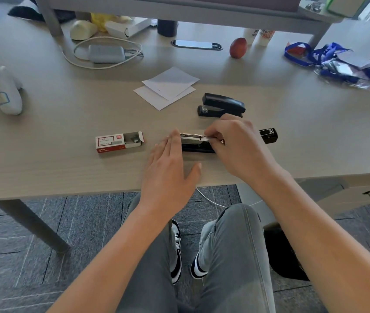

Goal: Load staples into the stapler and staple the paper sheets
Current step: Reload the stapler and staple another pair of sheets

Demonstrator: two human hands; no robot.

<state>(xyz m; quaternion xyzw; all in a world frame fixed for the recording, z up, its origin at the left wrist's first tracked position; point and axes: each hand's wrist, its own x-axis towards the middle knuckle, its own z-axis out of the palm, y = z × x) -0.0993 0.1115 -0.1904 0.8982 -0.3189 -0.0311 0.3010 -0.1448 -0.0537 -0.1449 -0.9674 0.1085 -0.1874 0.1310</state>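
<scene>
A black stapler lies opened flat near the table's front edge, its metal staple channel facing up and its lid end swung out to the right. My right hand pinches a strip of staples over that channel. My left hand hovers just left of the stapler with its fingers spread, holding nothing. A red and white staple box sits open to the left. A second black stapler stands closed behind. Two white paper sheets lie overlapped further back.
A white toy figure lies at far left. A grey charger with white cable, a red apple, blue lanyards and a shelf leg line the back. My knees are under the table edge.
</scene>
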